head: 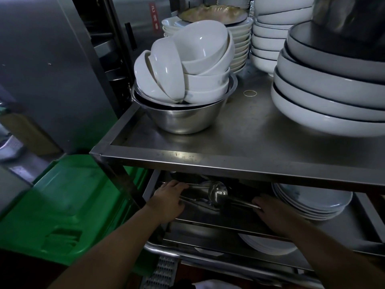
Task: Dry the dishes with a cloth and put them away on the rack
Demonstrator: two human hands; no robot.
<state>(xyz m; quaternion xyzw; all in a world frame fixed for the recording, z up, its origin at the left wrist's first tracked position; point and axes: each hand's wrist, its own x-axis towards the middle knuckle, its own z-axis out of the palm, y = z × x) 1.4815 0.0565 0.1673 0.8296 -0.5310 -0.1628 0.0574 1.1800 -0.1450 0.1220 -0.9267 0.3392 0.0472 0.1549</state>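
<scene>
Ladle (216,191) on lower rack (229,163) shelf, handle at left hand (168,202) fingers

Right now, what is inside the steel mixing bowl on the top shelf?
The steel mixing bowl holds white ceramic bowls: several nested upright on the right, others tipped on edge against them on the left. Whatever lies at the bottom beneath them is hidden.

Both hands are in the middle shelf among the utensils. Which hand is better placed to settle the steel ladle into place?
Probably the left hand: its fingers curl around the handle of the ladle. The right hand lies further right, on thin utensils beside the plate stack, away from the ladle's bowl.
</scene>
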